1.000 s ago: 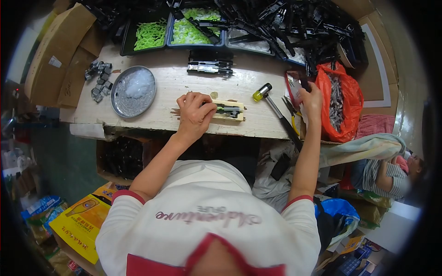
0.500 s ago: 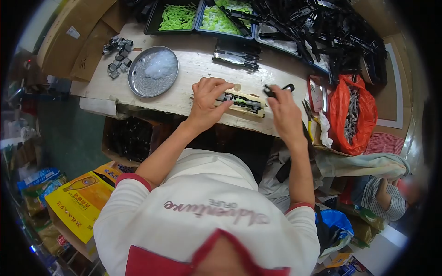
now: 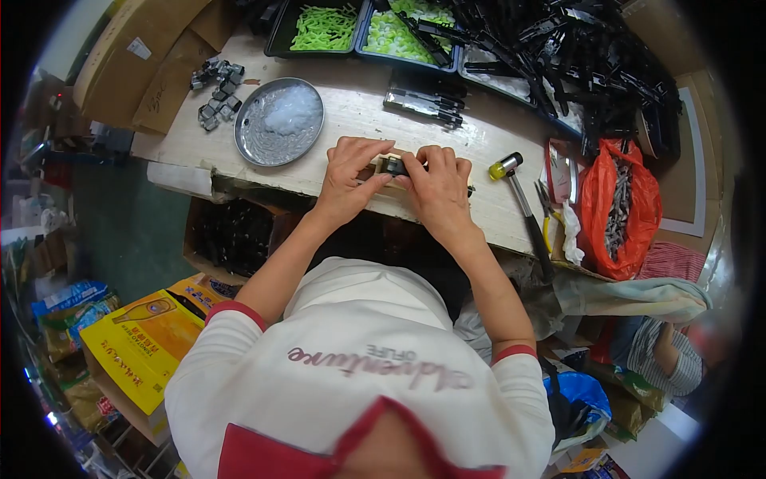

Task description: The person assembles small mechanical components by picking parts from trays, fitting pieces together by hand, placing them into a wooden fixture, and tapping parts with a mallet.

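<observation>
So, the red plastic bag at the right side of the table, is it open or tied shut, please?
Open: the red plastic bag has its mouth spread wide, and grey metal pieces show inside.

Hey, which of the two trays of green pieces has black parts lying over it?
The right-hand tray, where black parts lie across green and white pieces. The left-hand tray holds slim green pieces, uncovered.

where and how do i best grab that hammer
Take the hammer by its black handle, probably best with the right hand coming from the person's side, palm down. The handle is long and slim, slants back toward the person and seems to overhang the table edge, while the yellow-and-black head lies farther away.
</observation>
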The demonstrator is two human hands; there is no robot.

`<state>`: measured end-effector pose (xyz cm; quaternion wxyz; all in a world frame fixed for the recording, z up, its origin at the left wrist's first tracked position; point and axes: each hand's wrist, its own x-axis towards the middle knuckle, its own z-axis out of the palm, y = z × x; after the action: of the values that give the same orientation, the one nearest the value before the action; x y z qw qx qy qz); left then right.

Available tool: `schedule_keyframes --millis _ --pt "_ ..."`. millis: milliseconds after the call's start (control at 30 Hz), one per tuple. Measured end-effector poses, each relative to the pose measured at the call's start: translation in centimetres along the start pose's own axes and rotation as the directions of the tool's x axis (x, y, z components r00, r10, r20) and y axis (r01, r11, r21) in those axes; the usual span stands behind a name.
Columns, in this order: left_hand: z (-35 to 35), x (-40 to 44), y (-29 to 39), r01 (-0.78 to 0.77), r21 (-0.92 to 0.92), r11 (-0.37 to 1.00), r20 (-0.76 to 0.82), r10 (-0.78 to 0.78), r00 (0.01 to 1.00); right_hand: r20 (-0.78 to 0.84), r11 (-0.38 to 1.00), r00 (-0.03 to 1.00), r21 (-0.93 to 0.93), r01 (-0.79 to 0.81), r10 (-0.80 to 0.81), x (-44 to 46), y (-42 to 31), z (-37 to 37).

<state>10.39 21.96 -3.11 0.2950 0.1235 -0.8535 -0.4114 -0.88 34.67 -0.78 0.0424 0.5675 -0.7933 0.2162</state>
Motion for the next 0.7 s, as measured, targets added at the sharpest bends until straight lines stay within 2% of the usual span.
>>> schedule_keyframes --millis 233,367,433,467,500,567,600,667,700 --pt "0.3 0.3 -0.4 -0.009 0.009 1.000 0.037 0.009 0.999 0.007 0.999 1.000 -0.025 0.028 -0.028 0.0 0.1 1.1" --pt "-0.1 0.8 0.0 -0.115 0.126 0.985 0.126 0.099 0.987 -0.002 0.998 0.998 0.017 0.056 -0.056 -0.2 0.7 0.1" --pt "-0.3 0.9 0.2 -0.163 0.186 0.969 0.173 0.131 0.976 -0.137 0.998 0.988 0.019 -0.067 0.069 -1.2 2.4 -0.9" --pt "-0.5 1.1 0.3 -0.240 0.257 0.936 0.249 0.175 0.953 -0.187 0.993 0.977 -0.036 -0.113 0.105 -2.0 3.7 -1.8" --pt "-0.5 1.2 0.4 -0.321 0.317 0.892 0.326 0.215 0.921 -0.193 0.969 0.953 -0.035 -0.243 0.232 -2.9 4.9 -2.7" --pt "-0.6 1.4 0.6 -0.348 0.337 0.875 0.357 0.223 0.907 -0.200 0.883 0.909 -0.235 -0.406 0.365 -4.9 7.5 -3.8" --pt "-0.5 1.5 0.7 -0.377 0.359 0.854 0.390 0.229 0.892 -0.201 0.880 0.908 -0.240 -0.411 0.369 -5.8 8.1 -4.1" --pt "-0.3 1.6 0.5 -0.398 0.341 0.852 0.390 0.257 0.884 -0.071 0.774 0.865 -0.413 -0.479 0.498 -7.3 9.2 -4.3" --pt "-0.2 1.7 0.4 -0.417 0.330 0.847 0.390 0.279 0.877 -0.053 0.787 0.883 -0.431 -0.441 0.466 -7.8 9.6 -3.7"
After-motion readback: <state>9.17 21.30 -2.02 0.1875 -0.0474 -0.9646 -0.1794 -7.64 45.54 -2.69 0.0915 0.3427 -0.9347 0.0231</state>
